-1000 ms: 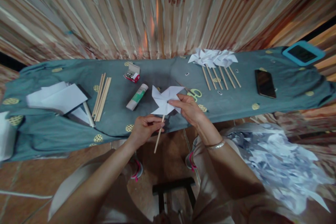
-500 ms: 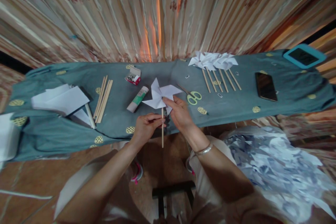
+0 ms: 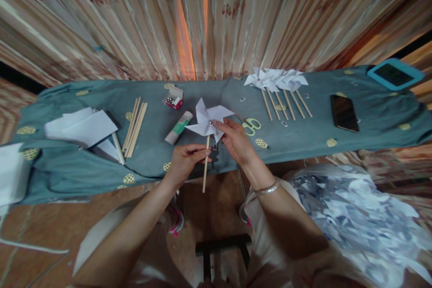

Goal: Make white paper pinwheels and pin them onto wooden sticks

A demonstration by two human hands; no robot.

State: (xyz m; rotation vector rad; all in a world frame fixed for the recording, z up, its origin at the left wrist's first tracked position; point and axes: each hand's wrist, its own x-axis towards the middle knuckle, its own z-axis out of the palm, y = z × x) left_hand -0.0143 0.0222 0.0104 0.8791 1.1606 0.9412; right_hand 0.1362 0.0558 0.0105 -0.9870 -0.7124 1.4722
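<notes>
A white paper pinwheel (image 3: pixel 202 119) on a thin wooden stick (image 3: pixel 205 171) is held over the table's front edge. My right hand (image 3: pixel 234 139) grips the pinwheel near its centre, where a small metallic pin head shows. The fingers of my left hand (image 3: pixel 185 158) pinch the stick just below the paper. To the left of the pinwheel lies a green and white glue stick (image 3: pixel 178 128), with a small open red and white box (image 3: pixel 173 98) of metallic pins behind it. Green-handled scissors (image 3: pixel 251 126) lie to the right, partly behind my right hand.
Several finished pinwheels (image 3: pixel 276 80) lie at the back right, near a phone (image 3: pixel 344 113) and a blue-framed tablet (image 3: pixel 394 74). Bare sticks (image 3: pixel 135 129) and white paper sheets (image 3: pixel 81 128) lie left. A bag of paper pieces (image 3: pixel 364 220) stands below right.
The stick's lower end has swung slightly left, so it tilts. My right hand has shifted a little right on the paper, and the pin head at the centre now shows. The view has shifted slightly.
</notes>
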